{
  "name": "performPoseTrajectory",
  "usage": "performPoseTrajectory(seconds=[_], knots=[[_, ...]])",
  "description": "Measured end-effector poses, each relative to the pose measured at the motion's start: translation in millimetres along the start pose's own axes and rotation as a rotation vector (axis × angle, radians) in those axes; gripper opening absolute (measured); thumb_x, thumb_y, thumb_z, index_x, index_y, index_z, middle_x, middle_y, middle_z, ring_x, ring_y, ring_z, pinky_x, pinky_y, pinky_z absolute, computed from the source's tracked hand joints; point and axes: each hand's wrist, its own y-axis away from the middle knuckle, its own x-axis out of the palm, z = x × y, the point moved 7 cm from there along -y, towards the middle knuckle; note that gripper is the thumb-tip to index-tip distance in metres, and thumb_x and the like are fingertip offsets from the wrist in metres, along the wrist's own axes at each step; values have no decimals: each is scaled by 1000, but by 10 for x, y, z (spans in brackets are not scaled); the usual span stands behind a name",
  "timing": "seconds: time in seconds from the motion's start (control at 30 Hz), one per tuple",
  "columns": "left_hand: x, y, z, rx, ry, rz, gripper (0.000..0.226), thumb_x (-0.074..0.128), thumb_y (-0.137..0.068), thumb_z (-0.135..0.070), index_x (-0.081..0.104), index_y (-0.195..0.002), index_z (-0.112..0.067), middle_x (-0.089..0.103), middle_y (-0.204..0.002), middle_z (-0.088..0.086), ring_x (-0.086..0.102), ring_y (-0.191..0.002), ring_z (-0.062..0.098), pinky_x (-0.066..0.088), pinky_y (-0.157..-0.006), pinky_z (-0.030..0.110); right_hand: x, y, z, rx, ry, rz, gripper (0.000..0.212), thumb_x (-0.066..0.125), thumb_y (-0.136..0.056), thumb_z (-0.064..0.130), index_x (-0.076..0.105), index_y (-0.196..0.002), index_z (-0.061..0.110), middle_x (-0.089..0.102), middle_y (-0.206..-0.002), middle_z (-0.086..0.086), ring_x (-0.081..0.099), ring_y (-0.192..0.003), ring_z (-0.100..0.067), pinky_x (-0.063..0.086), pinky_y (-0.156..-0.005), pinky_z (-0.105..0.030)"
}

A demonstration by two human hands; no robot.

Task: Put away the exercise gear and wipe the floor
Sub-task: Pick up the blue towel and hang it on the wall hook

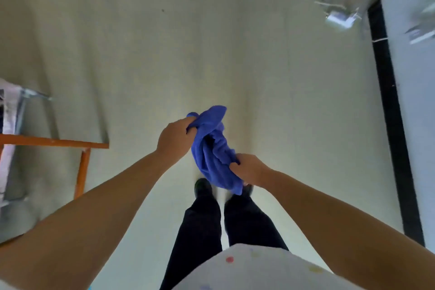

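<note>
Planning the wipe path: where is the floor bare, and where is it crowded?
Both the left hand and right hand grip the bunched blue cloth above the feet. The pale floor ahead is bare, bordered left by the orange wooden frame and right by the black strip. The far right corner is cluttered with blurred items.

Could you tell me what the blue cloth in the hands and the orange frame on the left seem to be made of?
The blue cloth looks like soft, matte terry or microfibre: it bunches in limp folds where the left hand and right hand grip it. The orange frame seems to be painted wood or metal; its straight, thin bars have a smooth, slightly scuffed coat, so the base material stays uncertain.
</note>
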Motion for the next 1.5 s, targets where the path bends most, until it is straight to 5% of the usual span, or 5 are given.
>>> performPoseTrajectory(seconds=[0.33,0.6,0.83,1.17,1.5], knots=[[-1026,44,-573,-20,211,-244,35,38,-95,-7,54,-127,-11,58,-109,3,52,-96,20,35,-82,26,-945,724,111,-68,-788,-349,30,32,-96,10,57,-114,7,62,-104,-9,59,-96,-24,51,-92,-43],[-24,-39,-1052,102,-232,267,30,43,-95,-15,57,-122,-13,60,-118,9,55,-103,24,39,-81,26,-1520,1281,-106,-151,-919,-483,19,41,-93,15,59,-93,13,60,-77,-1,55,-73,-20,44,-63,-28],[145,474,-2478,768,-138,377,49,44,-91,-3,43,-139,-15,50,-136,4,49,-125,17,37,-103,29,-1293,2141,-265,-90,-681,-467,27,51,-92,27,55,-119,29,60,-114,2,57,-107,-18,45,-97,-33],[1262,2201,-2490,624,-151,1228,31,38,-82,3,64,-83,-15,65,-90,6,60,-85,17,48,-83,23,-157,3526,-373,210,-200,-950,37,40,-82,3,51,-105,30,53,-89,5,50,-80,-21,39,-62,-29],[2341,5051,-1490,570,-866,1980,36,43,-97,-28,54,-128,-14,64,-125,5,62,-114,18,51,-84,28,2291,5255,-1416,761,-148,-1221,36,46,-91,11,48,-125,21,51,-115,1,54,-98,-21,39,-69,-30]])
